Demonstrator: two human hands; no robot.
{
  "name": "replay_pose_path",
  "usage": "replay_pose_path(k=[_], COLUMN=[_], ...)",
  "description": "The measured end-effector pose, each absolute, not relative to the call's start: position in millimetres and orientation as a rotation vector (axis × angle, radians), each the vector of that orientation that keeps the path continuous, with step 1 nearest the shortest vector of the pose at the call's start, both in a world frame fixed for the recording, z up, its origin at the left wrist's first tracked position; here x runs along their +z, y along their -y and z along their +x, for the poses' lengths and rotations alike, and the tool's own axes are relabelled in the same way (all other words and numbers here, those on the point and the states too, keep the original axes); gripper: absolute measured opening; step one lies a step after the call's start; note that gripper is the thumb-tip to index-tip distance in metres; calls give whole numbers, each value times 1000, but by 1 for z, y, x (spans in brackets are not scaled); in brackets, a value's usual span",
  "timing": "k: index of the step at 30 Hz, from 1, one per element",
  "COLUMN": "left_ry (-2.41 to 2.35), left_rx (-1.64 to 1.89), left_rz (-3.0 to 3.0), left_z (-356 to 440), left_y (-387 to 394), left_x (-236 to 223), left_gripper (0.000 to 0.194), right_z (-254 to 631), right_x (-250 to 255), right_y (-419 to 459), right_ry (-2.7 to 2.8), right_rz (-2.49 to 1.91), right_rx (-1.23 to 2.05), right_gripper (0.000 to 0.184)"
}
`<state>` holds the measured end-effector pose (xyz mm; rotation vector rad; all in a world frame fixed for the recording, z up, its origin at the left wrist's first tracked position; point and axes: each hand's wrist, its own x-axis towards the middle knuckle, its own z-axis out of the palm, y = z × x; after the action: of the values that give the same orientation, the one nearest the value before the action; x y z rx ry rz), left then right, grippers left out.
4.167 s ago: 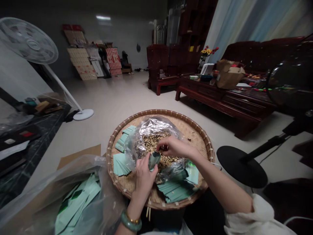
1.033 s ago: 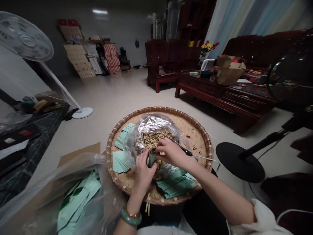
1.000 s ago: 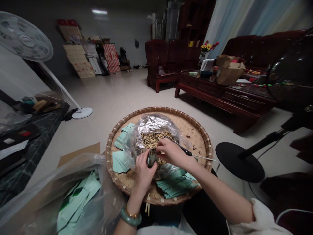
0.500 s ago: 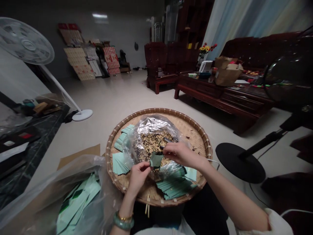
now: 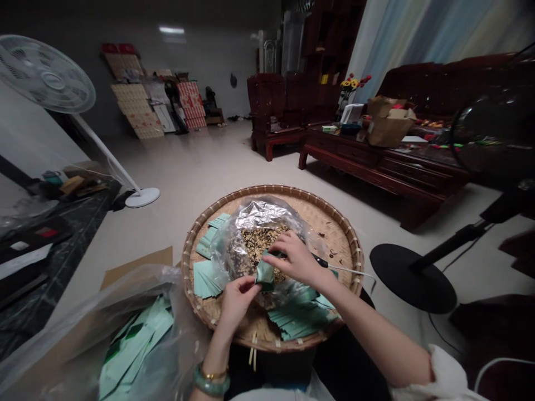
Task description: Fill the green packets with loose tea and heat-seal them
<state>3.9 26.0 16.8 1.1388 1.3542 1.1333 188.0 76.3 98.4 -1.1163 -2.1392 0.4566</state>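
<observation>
One low wooden table [image 5: 351,161] far right, well apart from me; one white fan [image 5: 52,81] far left. Closest, near left, one big plastic bag [image 5: 181,312] with green packets [image 5: 137,340] jumbled inside, too tangled to count. Dead ahead, one woven tray [image 5: 338,228], its raised rim likely there to catch spills. On it one clear bag [image 5: 262,211], its grainy mix [image 5: 254,242] bared, probably for easy reach. Around that, three green sheaves [image 5: 206,280] at left, fanned so each should lift easily, I'd guess, plus one bigger heap [image 5: 298,317] near right.

And here are my two hands! Left hand [image 5: 238,303]: thumb and forefinger pinched on one packet's [image 5: 264,273] lower left corner, steadying it, I'd say. Right hand [image 5: 296,259]: fingers half curled, thumb at its upper edge; whether that's a pinch, I can't tell. The packet sits between them, above the clear bag's near part. One black handle [image 5: 320,260], white-corded, shows just beside my right hand. Smallest, three or so dark scraps [image 5: 332,254] on the tray's right.
</observation>
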Motion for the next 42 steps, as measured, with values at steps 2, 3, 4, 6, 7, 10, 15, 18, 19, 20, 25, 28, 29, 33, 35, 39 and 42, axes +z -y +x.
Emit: replay_pose_path(k=[2,3,4,6,7,10,15,18,19,20,25,28,29,33,35,39,42], left_ry=[-1342,-1338,-1334,-1329,-1334,-1310,-1201,-1176,-1164,-1155,-1210,-1259,-1271,-1294,-1299,-1288,-1288], left_rx=[1118,1099,1076,1031,1027,1042,848,818,823,830,905,1004,1032,1084,1091,1088,1058], left_rz=[1159,1179,1204,1248,1255,1196,1055,1062,1079,1097,1076,952,925,924,945,986,1033], left_z=[5,5,4,3,3,4,15,18,18,17,15,19,21,28,29,27,27], left_y=[-24,-24,-23,-24,-24,-25,-18,-16,-17,-18,-21,-18,-17,-15,-15,-14,-14], left_x=[21,23,25,29,31,34,32,31,31,31,27,22,21,19,20,20,20], left_gripper=[21,21,20,17,17,22,26,27,27,26,28,32,33,34,34,32,29], right_z=[183,181,181,180,180,180,177,178,179,181,186,183,180,168,163,158,157], right_x=[91,88,84,79,78,75,72,70,70,70,72,67,63,43,37,36,37], right_y=[-78,-79,-81,-85,-86,-87,-87,-89,-90,-92,-95,-88,-84,-66,-60,-56,-56], right_ry=[2147,2123,2090,2007,1960,1856,1849,1871,1877,1883,1674,1323,1253,1157,1010,804,830], right_rz=[-1127,-1127,-1122,-1107,-1102,-1086,-1029,-1018,-1019,-1018,-1034,-1043,-1045,-1067,-1088,-991,-942], right_rx=[419,435,469,547,573,587,611,603,604,613,763,906,983,1360,1384,1544,1651], right_gripper=[30,32,34,36,36,34,34,35,34,34,29,33,42,44,44,52,44])
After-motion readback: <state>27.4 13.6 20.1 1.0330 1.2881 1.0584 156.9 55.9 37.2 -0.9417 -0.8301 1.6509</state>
